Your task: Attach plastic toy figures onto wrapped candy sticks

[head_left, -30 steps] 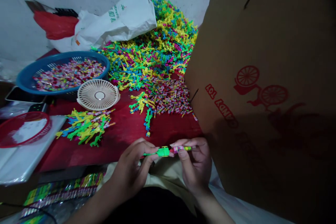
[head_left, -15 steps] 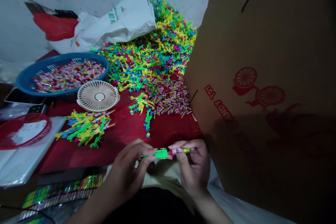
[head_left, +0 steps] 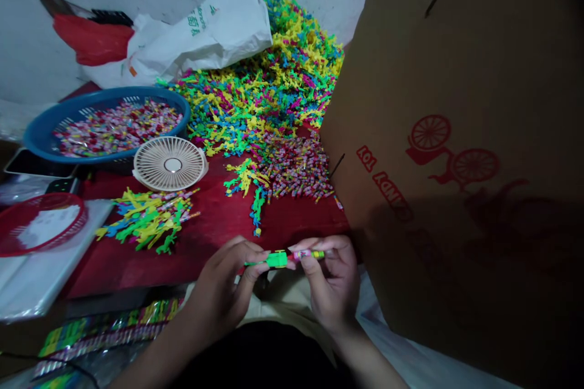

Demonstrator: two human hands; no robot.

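Observation:
Between the fingers of my left hand (head_left: 232, 276) is a green plastic toy piece (head_left: 277, 259) with a thin yellow part at its right end. My right hand (head_left: 333, 276) pinches a small wrapped candy tube (head_left: 308, 254), pink and white with a yellow-green end. The tube's red tip points left and meets or nearly meets the green piece; whether they are joined I cannot tell. Beyond my hands lie a small cluster of toy pieces (head_left: 246, 177) and a heap of similar candy tubes (head_left: 298, 167) on the red tabletop (head_left: 219, 219).
A large pile of coloured toy pieces (head_left: 292, 73) rises at the back beside a white sack (head_left: 219, 30). On the left are a blue basket (head_left: 36, 134) of tubes, a round white fan (head_left: 171, 164), assembled-looking toys (head_left: 150, 219) and a red basket (head_left: 82, 225). A tall cardboard box (head_left: 387, 85) stands right.
Both hands, with the green piece and the candy tube, appear slightly higher and a little farther left. My grip on each looks the same.

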